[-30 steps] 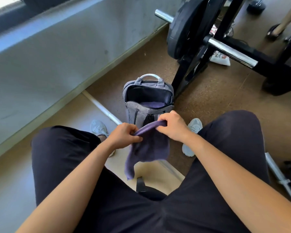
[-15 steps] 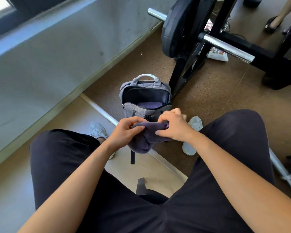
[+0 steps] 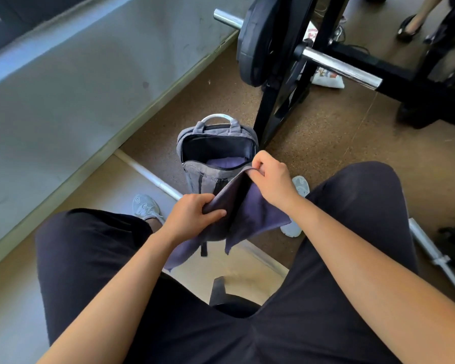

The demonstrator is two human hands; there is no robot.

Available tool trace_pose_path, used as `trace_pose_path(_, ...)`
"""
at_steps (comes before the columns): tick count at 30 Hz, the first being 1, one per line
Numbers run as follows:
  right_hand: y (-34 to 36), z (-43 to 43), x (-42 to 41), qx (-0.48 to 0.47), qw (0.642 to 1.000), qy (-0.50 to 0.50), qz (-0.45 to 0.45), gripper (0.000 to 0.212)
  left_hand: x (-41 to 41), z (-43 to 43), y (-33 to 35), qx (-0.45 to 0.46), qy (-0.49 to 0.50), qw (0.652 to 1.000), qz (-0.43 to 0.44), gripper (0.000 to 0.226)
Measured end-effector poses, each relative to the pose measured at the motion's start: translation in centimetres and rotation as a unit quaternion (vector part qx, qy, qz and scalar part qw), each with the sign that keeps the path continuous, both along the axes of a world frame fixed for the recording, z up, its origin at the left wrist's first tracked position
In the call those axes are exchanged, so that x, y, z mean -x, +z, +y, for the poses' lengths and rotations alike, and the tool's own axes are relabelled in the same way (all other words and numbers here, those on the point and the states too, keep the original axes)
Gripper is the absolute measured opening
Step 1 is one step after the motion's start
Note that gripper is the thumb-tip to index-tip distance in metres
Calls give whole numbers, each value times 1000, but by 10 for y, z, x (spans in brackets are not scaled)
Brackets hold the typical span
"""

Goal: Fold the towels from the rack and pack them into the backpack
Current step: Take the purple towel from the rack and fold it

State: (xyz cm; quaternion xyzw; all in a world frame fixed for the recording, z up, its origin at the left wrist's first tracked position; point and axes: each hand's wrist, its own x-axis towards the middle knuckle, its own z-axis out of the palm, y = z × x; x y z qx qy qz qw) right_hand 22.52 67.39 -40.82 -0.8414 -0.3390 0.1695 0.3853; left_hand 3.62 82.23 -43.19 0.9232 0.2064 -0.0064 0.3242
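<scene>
A grey backpack (image 3: 202,177) stands upright on the floor between my feet, its top zipped open. A folded purple towel (image 3: 222,163) lies inside it. I hold another purple towel (image 3: 258,214) in front of the backpack, doubled over and hanging between my knees. My left hand (image 3: 192,215) grips its lower left end. My right hand (image 3: 269,177) pinches its upper edge, level with the backpack's opening. The towel hides the lower front of the backpack.
A black barbell rack (image 3: 276,101) with a weight plate (image 3: 258,40) and steel bar (image 3: 339,67) stands just behind the backpack. A grey wall (image 3: 76,82) runs along the left. A white bar (image 3: 150,177) lies on the floor. Another person's feet (image 3: 410,24) show at top right.
The towel was bunched between both hands half a second ago. Now my hands have moved apart, the right one up and away, and the towel hangs spread out again.
</scene>
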Motion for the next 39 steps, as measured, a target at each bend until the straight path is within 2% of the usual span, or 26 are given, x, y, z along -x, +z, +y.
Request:
trace_pose_path(2,3,-3,-13,-8,998,-59,-8,11,1,5,-1,16,24,999,18,36)
trace_pose_path(6,11,-12,-37,-21,987,-159,-2,35,4,14,-1,67,112,991,42,31)
trace_pose_path(9,14,-17,-49,-19,972,-232,29,45,6,18,-2,94,200,974,46,27)
trace_pose_path(13,16,-22,-56,-53,938,-314,134,45,9,27,-5,91,271,957,59,31)
trace_pose_path(16,15,-20,-52,-60,913,-323,240,27,9,23,-5,165,281,945,32,29)
trace_pose_path(18,9,-16,-48,-58,897,-312,309,18,7,15,-1,237,282,930,-1,29)
trace_pose_path(20,5,-12,-40,-58,903,-271,330,12,4,9,4,292,282,913,-41,33)
trace_pose_path(24,9,-10,-16,-53,941,-139,305,32,-1,4,9,372,267,886,-75,31)
trace_pose_path(27,11,-5,2,-63,942,-51,324,29,-3,-1,13,448,234,858,-92,27)
trace_pose_path(29,11,-2,13,-80,928,-14,363,25,-5,-6,17,492,203,839,-113,18)
trace_pose_path(33,15,3,34,-102,874,41,473,33,-6,-13,21,527,142,828,-127,9)
trace_pose_path(36,15,5,35,-67,882,88,458,46,-6,-20,21,525,107,833,-138,6)
trace_pose_path(39,13,5,32,-12,902,133,412,46,-7,-21,21,503,94,845,-154,7)
